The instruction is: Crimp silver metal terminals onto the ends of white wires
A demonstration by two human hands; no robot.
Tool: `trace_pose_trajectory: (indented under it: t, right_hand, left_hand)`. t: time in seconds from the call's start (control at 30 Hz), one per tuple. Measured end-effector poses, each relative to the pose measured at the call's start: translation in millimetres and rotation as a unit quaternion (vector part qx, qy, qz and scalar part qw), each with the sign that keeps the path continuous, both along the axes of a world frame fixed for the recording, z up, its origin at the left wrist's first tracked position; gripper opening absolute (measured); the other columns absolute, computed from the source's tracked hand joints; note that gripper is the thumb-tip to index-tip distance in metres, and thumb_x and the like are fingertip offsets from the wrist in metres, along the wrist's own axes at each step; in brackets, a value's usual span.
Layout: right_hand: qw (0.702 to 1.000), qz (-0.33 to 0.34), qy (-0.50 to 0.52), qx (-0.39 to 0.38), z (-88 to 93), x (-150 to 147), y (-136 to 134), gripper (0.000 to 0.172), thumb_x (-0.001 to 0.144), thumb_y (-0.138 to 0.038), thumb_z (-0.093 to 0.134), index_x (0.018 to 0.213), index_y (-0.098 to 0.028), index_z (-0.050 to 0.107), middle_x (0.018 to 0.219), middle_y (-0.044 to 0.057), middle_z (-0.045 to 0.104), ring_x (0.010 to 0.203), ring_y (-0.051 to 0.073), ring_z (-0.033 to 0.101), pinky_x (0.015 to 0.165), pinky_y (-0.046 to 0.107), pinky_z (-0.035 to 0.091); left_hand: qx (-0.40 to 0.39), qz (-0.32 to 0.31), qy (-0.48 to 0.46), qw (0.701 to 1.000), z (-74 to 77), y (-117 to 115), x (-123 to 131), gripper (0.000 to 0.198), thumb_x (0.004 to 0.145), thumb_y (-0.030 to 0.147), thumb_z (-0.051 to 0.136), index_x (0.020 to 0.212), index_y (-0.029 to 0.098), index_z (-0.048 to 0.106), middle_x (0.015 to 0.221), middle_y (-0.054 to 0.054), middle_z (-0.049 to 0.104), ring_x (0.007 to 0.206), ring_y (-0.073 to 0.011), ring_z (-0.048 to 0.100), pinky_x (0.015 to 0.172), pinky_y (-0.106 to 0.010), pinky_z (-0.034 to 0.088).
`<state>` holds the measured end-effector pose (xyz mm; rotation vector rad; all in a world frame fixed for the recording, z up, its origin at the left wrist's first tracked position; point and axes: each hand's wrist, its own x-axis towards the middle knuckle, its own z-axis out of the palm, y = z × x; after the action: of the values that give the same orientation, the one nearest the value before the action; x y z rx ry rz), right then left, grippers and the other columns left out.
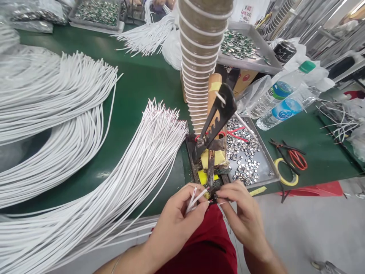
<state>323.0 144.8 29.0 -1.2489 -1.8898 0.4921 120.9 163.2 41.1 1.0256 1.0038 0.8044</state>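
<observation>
My left hand (182,219) is closed on several white cables (192,201), their stripped ends showing thin reddish wires. Close by on the right, my right hand (243,209) pinches with thumb and fingers. A small dark piece and a thin pale strand show at its fingertips; I cannot make out what they are. Both hands meet just below the tip of a soldering iron (211,169), which points down from a black metal holder (218,121) and has a wooden handle (214,91). Yellow sponge-like pieces (207,177) lie beside the tip.
A ribbed duct (201,49) rises behind the iron. Left lies a large cable bundle (142,160), with more cable bundles (57,95) beyond. Right are a metal tray (266,169) of small connectors, pliers (288,154), yellow tape (281,179) and water bottles (288,110). Another parts tray (268,62) stands behind.
</observation>
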Motion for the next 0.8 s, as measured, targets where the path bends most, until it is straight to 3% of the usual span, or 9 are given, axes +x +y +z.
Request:
trace_pose_trajectory:
  t: [0.37, 0.57, 0.8]
  right_hand:
    - [0.999, -0.008, -0.008, 0.048, -0.5, -9.7, -5.5, 0.031, 0.099, -0.001, 0.059, 0.120, -0.022, 0.068, 0.103, 0.004, 0.069, 0.092, 0.016, 0.067, 0.083, 0.030, 0.060]
    - [0.995, -0.025, -0.005, 0.096, -8.5, -12.5, -6.6, 0.028, 0.096, 0.002, 0.061, 0.113, -0.020, 0.063, 0.110, 0.006, 0.073, 0.104, 0.015, 0.073, 0.093, 0.029, 0.062]
    - [0.990, -0.046, -0.026, 0.128, -6.1, -17.9, -4.8, 0.029, 0.095, 0.003, 0.062, 0.113, -0.020, 0.064, 0.110, 0.008, 0.076, 0.102, 0.017, 0.077, 0.090, 0.031, 0.064]
  left_hand:
    - [-0.047, 0.019, -0.048, 0.998, -1.4, 3.2, 1.8, 0.015, 0.090, 0.022, 0.071, 0.079, 0.021, 0.060, 0.089, 0.000, 0.066, 0.081, -0.0159, 0.057, 0.082, -0.026, 0.049]
    - [-0.076, 0.025, -0.054, 0.995, -3.9, 9.1, 1.9, 0.016, 0.090, 0.025, 0.072, 0.079, 0.021, 0.062, 0.090, 0.000, 0.068, 0.067, -0.0126, 0.049, 0.062, -0.023, 0.044]
    - [-0.094, 0.046, -0.087, 0.991, 0.6, 11.5, 1.8, 0.019, 0.087, 0.028, 0.077, 0.078, 0.020, 0.062, 0.093, 0.000, 0.068, 0.065, -0.0109, 0.047, 0.059, -0.022, 0.042]
